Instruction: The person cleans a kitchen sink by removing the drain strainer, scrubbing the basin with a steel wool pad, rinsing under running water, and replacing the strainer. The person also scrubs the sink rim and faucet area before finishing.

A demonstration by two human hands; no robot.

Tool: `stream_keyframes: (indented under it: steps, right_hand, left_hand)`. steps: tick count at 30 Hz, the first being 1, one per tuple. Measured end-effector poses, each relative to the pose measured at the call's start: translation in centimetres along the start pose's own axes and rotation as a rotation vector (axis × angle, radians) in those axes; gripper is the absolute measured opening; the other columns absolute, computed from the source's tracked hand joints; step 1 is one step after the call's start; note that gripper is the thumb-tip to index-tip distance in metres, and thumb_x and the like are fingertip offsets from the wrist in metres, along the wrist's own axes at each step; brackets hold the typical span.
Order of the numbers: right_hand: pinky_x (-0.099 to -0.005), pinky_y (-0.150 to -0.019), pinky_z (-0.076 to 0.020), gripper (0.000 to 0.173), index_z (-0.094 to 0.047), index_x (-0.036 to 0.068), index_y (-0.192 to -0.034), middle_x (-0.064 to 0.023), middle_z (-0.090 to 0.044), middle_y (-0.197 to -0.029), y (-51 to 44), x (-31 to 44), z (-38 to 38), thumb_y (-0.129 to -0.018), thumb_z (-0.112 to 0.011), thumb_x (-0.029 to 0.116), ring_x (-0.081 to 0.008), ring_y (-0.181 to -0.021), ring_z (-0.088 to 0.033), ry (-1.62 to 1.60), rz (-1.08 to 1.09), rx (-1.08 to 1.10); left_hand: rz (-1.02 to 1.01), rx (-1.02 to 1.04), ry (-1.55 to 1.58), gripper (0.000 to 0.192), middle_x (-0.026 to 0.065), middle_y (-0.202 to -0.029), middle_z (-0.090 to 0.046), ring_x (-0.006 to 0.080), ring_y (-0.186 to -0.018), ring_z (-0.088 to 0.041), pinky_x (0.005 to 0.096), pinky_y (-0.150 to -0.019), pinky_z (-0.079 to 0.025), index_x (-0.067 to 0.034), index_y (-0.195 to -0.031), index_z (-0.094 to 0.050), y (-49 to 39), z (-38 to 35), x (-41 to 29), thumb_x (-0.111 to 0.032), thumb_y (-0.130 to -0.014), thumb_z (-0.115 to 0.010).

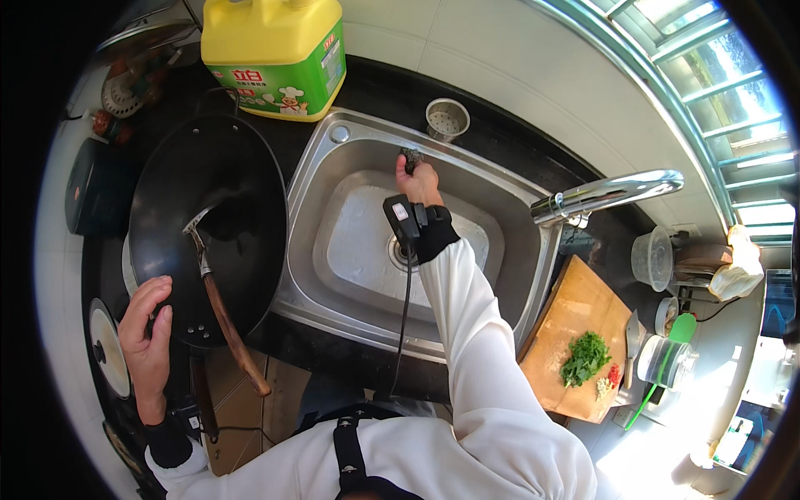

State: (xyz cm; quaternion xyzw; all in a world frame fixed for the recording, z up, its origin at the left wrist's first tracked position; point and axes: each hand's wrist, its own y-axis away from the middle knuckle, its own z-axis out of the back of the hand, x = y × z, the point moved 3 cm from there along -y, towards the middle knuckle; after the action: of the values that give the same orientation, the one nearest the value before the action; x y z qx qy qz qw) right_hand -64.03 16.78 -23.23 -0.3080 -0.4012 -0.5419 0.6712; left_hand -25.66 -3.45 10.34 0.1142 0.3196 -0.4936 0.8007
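Note:
A dark metal scouring pad point(411, 159) is gripped in my right hand point(421, 181), at the back wall of the stainless steel sink point(331, 162). A large black wok point(181, 262) stands left of the sink, with a long handle point(203, 400) pointing towards me. Lying in the wok is a metal-headed turner with a wooden handle point(228, 319), which sticks out over the near rim. My left hand point(147, 337) is at the wok's lower left edge, thumb apart from the fingers, with nothing seen in it. Whether it touches the rim I cannot tell.
A yellow detergent jug point(275, 37) and a sink strainer basket point(447, 119) stand behind. The chrome faucet point(606, 194) is at the right. A wooden cutting board point(581, 300) bears chopped greens point(585, 358) and a knife point(631, 344). A glass lid point(107, 340) lies left.

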Motion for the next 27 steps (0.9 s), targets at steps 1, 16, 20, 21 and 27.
stream_keyframes:
  steps: [1, 16, 20, 21, 27]
  right_hand:
    - [-0.0342, -0.06, -0.0512, 0.018, -0.055, -0.003, -0.091, -0.0133, -0.056, -0.087, 0.5, -0.2, 0.9, -0.086, -0.043, 0.009, -0.0219, -0.074, -0.054, 0.132, -0.048, 0.017]
    - [-0.033, -0.067, -0.0481, 0.022, -0.053, 0.0, -0.094, -0.0088, -0.054, -0.091, 4.3, -14.3, 17.1, -0.083, -0.049, 0.019, -0.0199, -0.083, -0.051, -0.388, -0.477, -0.481]
    - [-0.0302, -0.07, -0.0503, 0.025, -0.048, -0.007, -0.103, -0.0156, -0.054, -0.097, 4.9, -16.0, 18.3, -0.086, -0.04, 0.01, -0.0232, -0.086, -0.054, -1.208, -0.585, -0.576]
    - [-0.0295, -0.07, -0.0508, 0.026, -0.046, -0.009, -0.105, -0.0173, -0.054, -0.098, 4.8, -16.0, 19.2, -0.087, -0.038, 0.008, -0.024, -0.087, -0.055, -1.351, -0.534, -0.579]
    - [-0.0325, -0.075, -0.0502, 0.027, -0.051, 0.002, -0.109, -0.008, -0.058, -0.1, 3.1, -19.2, 17.2, -0.088, -0.04, 0.016, -0.0201, -0.092, -0.054, -1.185, -0.538, -0.515]
  left_hand:
    - [-0.046, 0.005, 0.021, 0.024, 0.0129, -0.105, -0.058, 0.0235, -0.103, -0.052, 0.0306, -0.092, -0.037, 0.002, -0.1, -0.057, -0.1, 0.0, -0.1, 0.006, -0.077, -0.05]
    - [0.042, 0.042, 0.052, 0.024, 0.0133, -0.108, -0.056, 0.0231, -0.106, -0.051, 0.0312, -0.093, -0.036, 0.002, -0.101, -0.057, -1.0, -0.9, 2.8, 0.006, -0.079, -0.048]
    - [0.054, 0.056, 0.022, 0.025, 0.0135, -0.108, -0.056, 0.0234, -0.106, -0.051, 0.0313, -0.094, -0.035, 0.002, -0.101, -0.057, -1.0, 0.0, 3.1, 0.006, -0.078, -0.048]
    - [0.06, 0.046, 0.033, 0.025, 0.0136, -0.108, -0.056, 0.0235, -0.106, -0.051, 0.0313, -0.094, -0.035, 0.002, -0.101, -0.057, -1.0, 0.1, 3.3, 0.006, -0.078, -0.048]
    - [-0.005, 0.072, -0.02, 0.027, 0.0133, -0.108, -0.057, 0.0245, -0.106, -0.051, 0.0323, -0.094, -0.036, 0.002, -0.102, -0.057, -2.1, -0.1, 2.1, 0.007, -0.077, -0.049]
